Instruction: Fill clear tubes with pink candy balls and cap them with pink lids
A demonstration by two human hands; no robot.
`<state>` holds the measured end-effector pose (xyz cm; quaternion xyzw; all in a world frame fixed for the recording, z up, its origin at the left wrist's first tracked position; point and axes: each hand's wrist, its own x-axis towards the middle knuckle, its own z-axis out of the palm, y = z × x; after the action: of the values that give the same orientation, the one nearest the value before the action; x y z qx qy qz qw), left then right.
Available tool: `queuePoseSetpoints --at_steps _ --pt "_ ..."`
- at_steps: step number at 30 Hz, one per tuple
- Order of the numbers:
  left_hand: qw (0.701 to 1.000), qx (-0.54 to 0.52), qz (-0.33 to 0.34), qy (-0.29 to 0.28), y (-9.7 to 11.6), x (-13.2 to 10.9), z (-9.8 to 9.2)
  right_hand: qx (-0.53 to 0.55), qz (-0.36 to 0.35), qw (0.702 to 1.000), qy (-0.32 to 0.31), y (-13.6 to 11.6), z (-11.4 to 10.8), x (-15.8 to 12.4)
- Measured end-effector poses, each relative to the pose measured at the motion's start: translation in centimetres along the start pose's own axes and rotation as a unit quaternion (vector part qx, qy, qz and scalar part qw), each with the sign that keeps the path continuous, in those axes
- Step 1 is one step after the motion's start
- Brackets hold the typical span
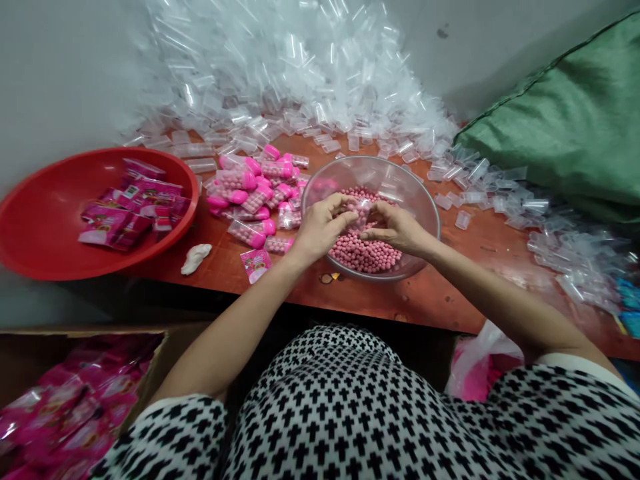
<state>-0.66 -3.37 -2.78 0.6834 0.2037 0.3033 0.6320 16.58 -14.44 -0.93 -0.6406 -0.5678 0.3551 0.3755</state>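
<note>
"Pink candy balls: where are they?"

"Heaped in the clear bowl on the table, right under my hands."

"And your fingers?"

"Curled nearly shut. My left hand and right hand meet over the bowl, pinching a clear plastic tube between them."

"What's around you?"

"Left of the bowl lie pink-capped tubes filled with balls, then a red plastic basin holding pink packets. Behind, a heap of empty clear tubes piles against the wall. A green sack lies on the right, and a cardboard box of pink packets sits low on the left."
</note>
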Motion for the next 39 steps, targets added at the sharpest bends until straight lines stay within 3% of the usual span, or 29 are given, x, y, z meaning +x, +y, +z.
queuePoseSetpoints --at_steps 3,6,8,11,16,19,21,25,28,32,36,39 --pt "0.998 -0.03 -0.039 -0.046 0.4 0.0 -0.1 -0.175 -0.118 0.976 0.047 -0.6 -1.7 -0.6" --pt "0.992 -0.049 -0.043 -0.107 0.6 0.1 0.1 -0.244 -0.198 0.949 0.01 -1.1 -2.7 -0.8" --pt "0.993 -0.042 -0.028 -0.107 0.5 0.1 0.3 -0.28 -0.216 0.935 -0.003 -1.3 -2.8 -0.8" --pt "0.996 -0.011 -0.005 -0.089 0.4 0.1 0.5 -0.304 -0.212 0.929 -0.018 -1.4 -2.8 -0.8" --pt "0.986 0.111 0.045 -0.116 0.2 -0.1 0.9 -0.311 -0.19 0.927 -0.084 -1.7 -2.8 -1.0" --pt "0.979 0.17 0.067 -0.091 0.1 -0.3 1.2 -0.334 -0.163 0.926 -0.063 -1.4 -2.3 -0.8" --pt "0.976 0.196 0.069 -0.068 0.0 -0.3 1.3 -0.312 -0.137 0.94 -0.029 -0.9 -1.6 -0.7" --pt "0.971 0.221 0.06 -0.064 -0.4 -0.1 1.1 -0.156 -0.038 0.987 -0.014 0.3 -0.5 -1.0" --pt "0.981 0.181 0.035 -0.066 -0.8 0.4 1.0 -0.114 -0.005 0.993 0.022 0.9 -1.0 -1.6" --pt "0.996 0.044 -0.045 -0.057 -0.8 0.8 1.1 -0.175 -0.063 0.977 0.101 0.9 -1.9 -2.2" --pt "0.985 -0.086 -0.131 -0.079 0.0 0.7 1.0 -0.195 -0.148 0.966 0.087 0.4 -1.7 -2.1" --pt "0.974 -0.13 -0.155 -0.103 0.6 0.5 0.6 -0.212 -0.189 0.956 0.07 -0.1 -1.5 -1.8"
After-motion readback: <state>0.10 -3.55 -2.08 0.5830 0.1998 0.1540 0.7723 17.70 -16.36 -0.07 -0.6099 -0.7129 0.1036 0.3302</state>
